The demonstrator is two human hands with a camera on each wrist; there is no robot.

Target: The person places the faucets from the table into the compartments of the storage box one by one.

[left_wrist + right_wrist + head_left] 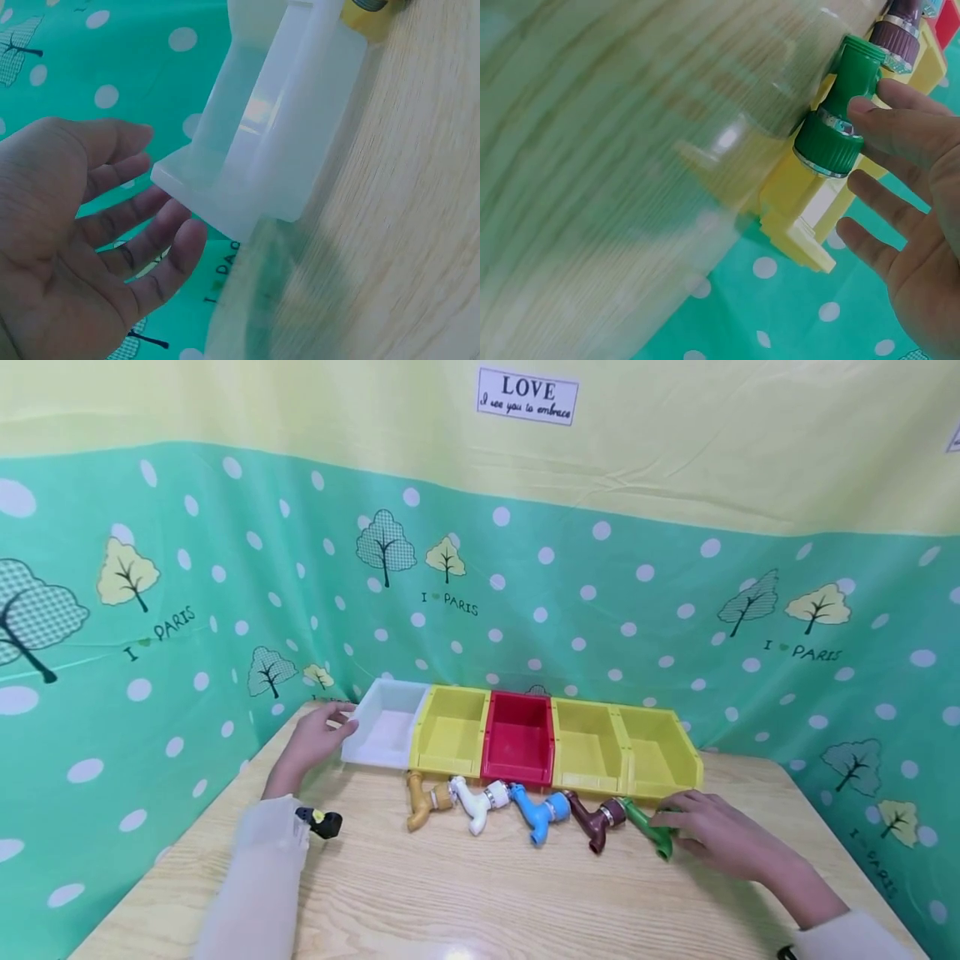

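My left hand (313, 741) is at the outer left side of a white plastic bin (387, 732); its fingers are relaxed, with the fingertips at the bin's edge in the left wrist view. At the right end of a row of plastic taps is a green tap (651, 831). My right hand (722, 833) is beside it, thumb tip against the tap's body and the other fingers loosely spread in the right wrist view. Left of the green tap lie a maroon tap (597, 821), a blue tap (538, 814), a white tap (478, 804) and a mustard tap (427, 799).
Joined to the white bin's right are a yellow bin (450, 735), a red bin (519, 739) and two more yellow bins (588, 747). All stand on a wooden table (480, 893). A green and yellow patterned curtain (600, 577) surrounds the table's back and sides.
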